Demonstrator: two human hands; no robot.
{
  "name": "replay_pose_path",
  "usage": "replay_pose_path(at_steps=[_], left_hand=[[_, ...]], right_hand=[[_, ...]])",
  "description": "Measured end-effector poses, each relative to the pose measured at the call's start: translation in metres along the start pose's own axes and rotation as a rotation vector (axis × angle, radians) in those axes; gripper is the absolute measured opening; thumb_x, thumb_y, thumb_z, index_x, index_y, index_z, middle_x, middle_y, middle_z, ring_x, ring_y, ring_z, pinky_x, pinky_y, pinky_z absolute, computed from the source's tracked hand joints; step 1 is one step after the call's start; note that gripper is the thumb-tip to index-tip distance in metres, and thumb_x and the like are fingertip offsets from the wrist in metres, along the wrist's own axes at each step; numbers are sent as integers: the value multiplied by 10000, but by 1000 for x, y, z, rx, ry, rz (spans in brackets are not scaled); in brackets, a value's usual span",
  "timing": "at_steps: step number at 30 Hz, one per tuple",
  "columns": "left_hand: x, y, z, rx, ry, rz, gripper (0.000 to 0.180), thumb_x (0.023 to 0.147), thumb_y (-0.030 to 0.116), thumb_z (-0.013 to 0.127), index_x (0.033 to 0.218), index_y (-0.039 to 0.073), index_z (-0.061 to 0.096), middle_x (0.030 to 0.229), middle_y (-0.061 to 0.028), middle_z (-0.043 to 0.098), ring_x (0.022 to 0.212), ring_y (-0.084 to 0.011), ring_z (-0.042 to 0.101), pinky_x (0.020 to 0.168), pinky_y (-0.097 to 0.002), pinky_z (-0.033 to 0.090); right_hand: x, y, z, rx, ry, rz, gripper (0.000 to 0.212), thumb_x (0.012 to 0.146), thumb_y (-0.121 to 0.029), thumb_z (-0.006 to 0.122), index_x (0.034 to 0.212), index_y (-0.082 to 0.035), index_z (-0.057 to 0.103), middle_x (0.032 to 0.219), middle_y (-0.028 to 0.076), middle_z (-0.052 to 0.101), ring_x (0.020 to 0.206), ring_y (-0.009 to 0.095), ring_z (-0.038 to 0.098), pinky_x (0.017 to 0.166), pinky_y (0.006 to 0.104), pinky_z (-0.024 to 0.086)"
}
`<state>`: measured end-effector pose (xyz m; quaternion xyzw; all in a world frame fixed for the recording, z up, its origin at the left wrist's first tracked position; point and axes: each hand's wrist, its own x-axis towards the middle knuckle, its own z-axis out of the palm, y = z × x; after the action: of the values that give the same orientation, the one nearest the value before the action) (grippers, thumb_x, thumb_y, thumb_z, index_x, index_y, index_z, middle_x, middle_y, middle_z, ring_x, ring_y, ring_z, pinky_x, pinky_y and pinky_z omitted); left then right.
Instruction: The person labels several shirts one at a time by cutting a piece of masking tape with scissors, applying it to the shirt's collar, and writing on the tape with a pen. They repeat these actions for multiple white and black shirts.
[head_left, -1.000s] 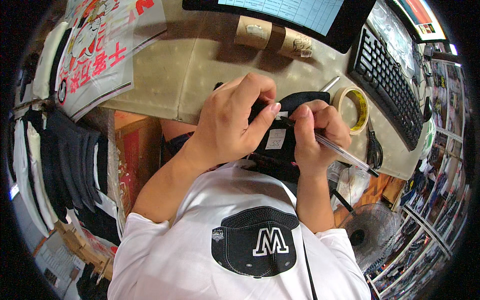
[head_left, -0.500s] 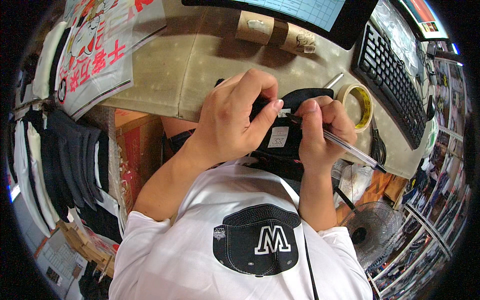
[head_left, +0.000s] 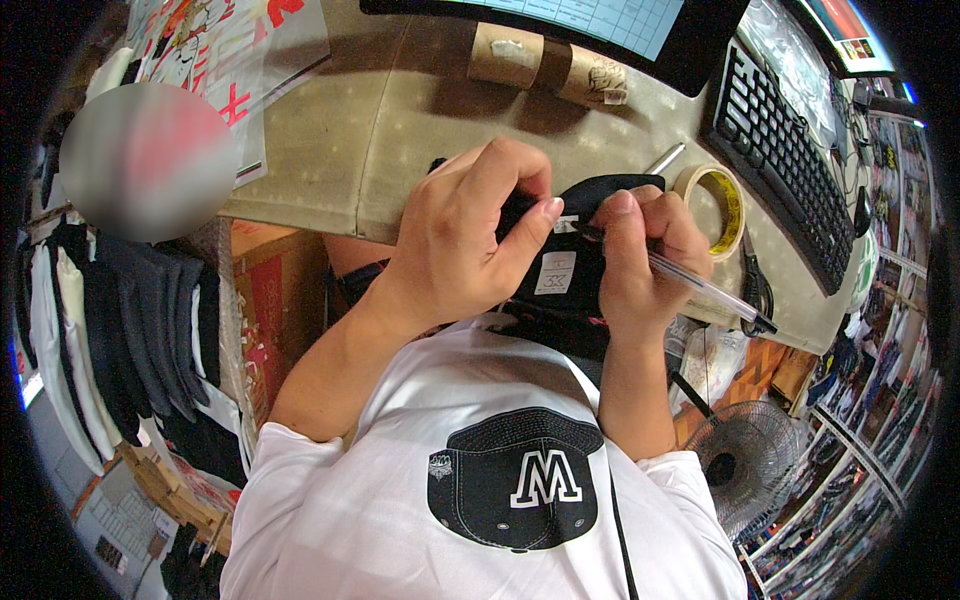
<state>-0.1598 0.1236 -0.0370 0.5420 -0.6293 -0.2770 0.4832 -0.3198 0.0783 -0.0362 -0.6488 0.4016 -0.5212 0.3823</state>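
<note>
Close to my chest, at the table's near edge, is a black fabric piece (head_left: 620, 188) with a white handwritten label (head_left: 555, 272) on it. A smaller white label (head_left: 566, 224) sits above that one, between my hands. My left hand (head_left: 475, 235) is closed, thumb and bent index finger pinching the black fabric beside the small label. My right hand (head_left: 655, 245) is closed around a clear-barrelled pen (head_left: 705, 290) that slants down to the right. The fingertips of the right hand meet the fabric near the small label, and the pen's tip is hard to make out there.
Beyond my right hand lie a roll of tape (head_left: 733, 205) and a slim silvery stick (head_left: 666, 158). A black keyboard (head_left: 780, 160), a screen (head_left: 620, 22) and a brown cardboard tube (head_left: 507, 55) stand farther back. A fan (head_left: 745, 455) is below right; folded dark clothes (head_left: 150, 325) hang left.
Both hands keep nearly the same place. The pen's tail has dipped slightly, and the fingertips of the right hand have shifted a little at the small label. A blurred patch now covers part of the printed plastic at left.
</note>
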Motion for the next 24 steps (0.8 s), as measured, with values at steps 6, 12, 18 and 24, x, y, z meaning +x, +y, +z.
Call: replay_pose_path(at_steps=[6, 12, 18, 24], left_hand=[[0, 1, 0, 9, 7, 10, 178, 881, 56, 652, 977, 15, 507, 824, -92, 621, 747, -156, 632, 706, -289, 513], [1, 1, -2, 24, 4, 24, 182, 876, 50, 652, 976, 15, 504, 827, -97, 620, 759, -166, 640, 719, -298, 518], [0, 0, 0, 10, 2, -1, 179, 871, 44, 652, 970, 11, 507, 829, -101, 622, 768, -177, 646, 724, -304, 520], [-1, 3, -2, 61, 18, 6, 180, 855, 35, 660, 959, 32, 513, 845, -107, 631, 768, -213, 642, 728, -332, 513]], right_hand=[[0, 2, -3, -42, -35, -15, 317, 850, 27, 634, 601, -11, 441, 553, 56, 499, 472, 104, 414, 450, 257, 334], [0, 0, -1, -9, -1, -4, 325, 856, 22, 630, 601, -11, 431, 545, 48, 469, 471, 106, 384, 452, 262, 325], [1, 0, -4, -79, -35, 2, 322, 865, 16, 625, 611, -8, 428, 545, 44, 455, 482, 96, 375, 459, 255, 314], [3, -4, -9, 108, 46, 209, 293, 912, -75, 593, 640, -42, 489, 596, 26, 535, 513, 99, 439, 468, 245, 344]])
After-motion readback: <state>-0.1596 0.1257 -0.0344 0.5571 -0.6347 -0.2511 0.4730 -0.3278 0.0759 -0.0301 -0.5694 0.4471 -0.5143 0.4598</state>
